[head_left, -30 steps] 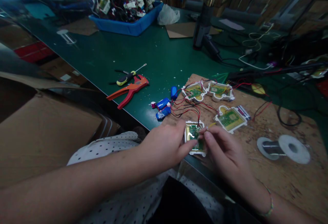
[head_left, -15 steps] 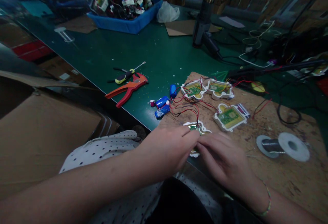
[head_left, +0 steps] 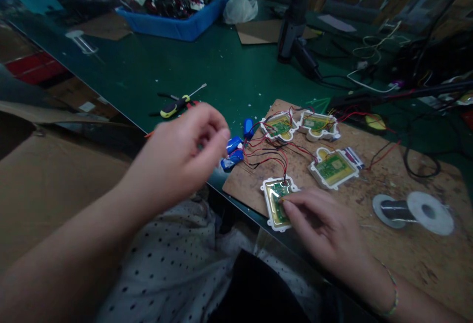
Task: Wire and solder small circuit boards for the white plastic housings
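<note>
- The left hand (head_left: 181, 155) is raised over the near edge of the green surface (head_left: 229, 77), beside the blue cylinders (head_left: 232, 160); its thumb and fingers curl toward each other, but whether they grip anything cannot be told.
- The right hand (head_left: 328, 224) has thumb and forefinger together over the nearest white-framed circuit board (head_left: 273, 205); what lies between the tips is too small to tell.
- That circuit board lies at the near edge of a brown board (head_left: 377, 165), red and black wires (head_left: 285, 168) running from its far end.
- A wire spool (head_left: 430, 212) lies to the right.
</note>
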Demonstrator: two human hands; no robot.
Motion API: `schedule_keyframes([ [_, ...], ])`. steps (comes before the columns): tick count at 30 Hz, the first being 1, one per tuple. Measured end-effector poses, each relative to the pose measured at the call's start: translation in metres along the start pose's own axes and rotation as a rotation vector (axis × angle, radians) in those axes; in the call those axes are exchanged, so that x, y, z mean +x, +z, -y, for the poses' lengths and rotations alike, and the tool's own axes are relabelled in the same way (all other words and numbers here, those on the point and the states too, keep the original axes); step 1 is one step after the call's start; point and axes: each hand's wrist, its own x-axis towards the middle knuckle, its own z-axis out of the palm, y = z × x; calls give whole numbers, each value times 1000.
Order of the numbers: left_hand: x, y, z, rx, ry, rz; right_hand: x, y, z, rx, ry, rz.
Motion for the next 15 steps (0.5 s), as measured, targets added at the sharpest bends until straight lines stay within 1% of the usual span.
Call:
schedule_keyframes([
  [1, 4, -7, 11, 44, -59, -90, 1, 0, -1, 22, 22, -11],
  [2, 7, -12, 22, 94, -104, -138, 2, 1, -1, 46, 47, -25],
  [3, 10, -15, 32, 139, -108, -169, 3, 1, -1, 71, 70, -41],
  [5, 12, -15, 43, 189, -72, -174, 4, 2, -1, 120, 115, -70],
  [6, 11, -12, 44, 183, -40, -167, 5, 2, 0, 145, 136, -78],
  [8, 8, -4, 34, 112, 11, -110, 6, 3, 0, 190, 178, -91],
  [12, -5, 16, -6, -100, 126, 115, 8, 6, -2, 269, 230, -134],
  [15, -11, 31, -26, -227, 212, 235, 10, 8, -4, 326, 237, -157],
])
